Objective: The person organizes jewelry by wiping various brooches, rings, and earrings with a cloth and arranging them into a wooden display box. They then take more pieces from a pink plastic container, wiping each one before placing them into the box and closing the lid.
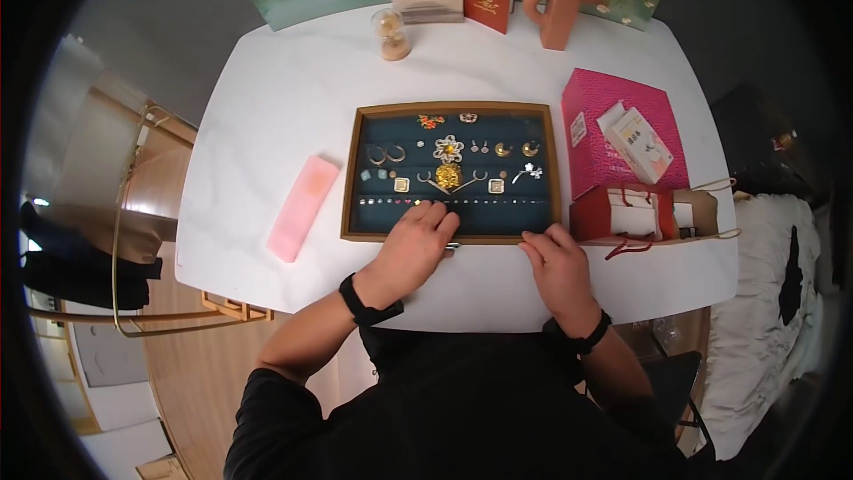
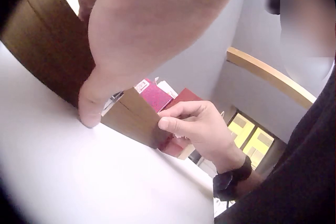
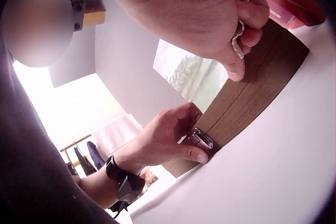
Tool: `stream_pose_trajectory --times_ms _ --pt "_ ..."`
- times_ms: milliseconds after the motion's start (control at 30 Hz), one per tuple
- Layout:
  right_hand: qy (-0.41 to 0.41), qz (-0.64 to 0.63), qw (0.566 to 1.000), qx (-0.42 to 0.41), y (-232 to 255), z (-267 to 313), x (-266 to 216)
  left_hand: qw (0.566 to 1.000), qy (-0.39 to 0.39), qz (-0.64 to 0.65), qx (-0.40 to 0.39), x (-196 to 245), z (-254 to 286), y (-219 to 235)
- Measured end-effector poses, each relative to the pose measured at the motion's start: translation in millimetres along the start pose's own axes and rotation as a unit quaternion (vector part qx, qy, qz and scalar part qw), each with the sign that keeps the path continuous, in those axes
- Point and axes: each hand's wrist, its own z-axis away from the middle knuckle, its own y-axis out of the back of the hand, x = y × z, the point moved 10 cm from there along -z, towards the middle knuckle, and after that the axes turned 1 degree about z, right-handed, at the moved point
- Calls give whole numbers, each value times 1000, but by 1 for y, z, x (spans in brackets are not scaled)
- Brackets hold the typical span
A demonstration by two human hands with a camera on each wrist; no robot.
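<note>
A wooden jewelry display box (image 1: 451, 239) lies in front of me, lined in dark teal and holding earrings, brooches and a row of small studs. Its front wall carries a metal clasp (image 3: 202, 139). My left hand (image 1: 416, 247) grips the front of the box, fingers over the rim and thumb low on the front wall beside the clasp. At the front right corner, my right hand (image 1: 562, 271) has its fingertips against the box edge. Its fingers are curled round a crumpled whitish scrap (image 3: 239, 41), seen in the right wrist view and partly hidden by them.
A pink oblong pouch (image 1: 304, 208) lies left of the box. To the right stand a magenta box (image 1: 591, 124) with a small white carton (image 1: 641, 144) on it, and a red paper bag (image 1: 588, 218). A glass dome ornament (image 1: 392, 36), a red booklet (image 1: 487, 0) and a vase (image 1: 563, 9) stand behind.
</note>
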Motion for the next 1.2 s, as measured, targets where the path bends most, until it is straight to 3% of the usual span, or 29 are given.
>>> stream_pose_trajectory --times_ms 133,300,400,433,567,900,1200 --pt "6 18 1000 -5 2 1 1 1000 2 23 0 -12 9 20" --pt "28 43 998 -24 0 6 -6 992 81 -96 -13 -49 41 42" --pt "27 50 998 -35 5 12 -7 982 88 -166 7 -54 46 44" --pt "25 50 998 -39 6 14 -7 988 121 -89 -31 -69 48 31" --pt "36 29 999 -28 12 19 -7 976 115 -164 -90 -77 51 16" --pt "47 26 998 -30 8 29 -4 977 109 -167 -78 -82 16 8" --pt "83 8 996 -42 -3 40 -11 987 71 -146 -22 -82 2 7"
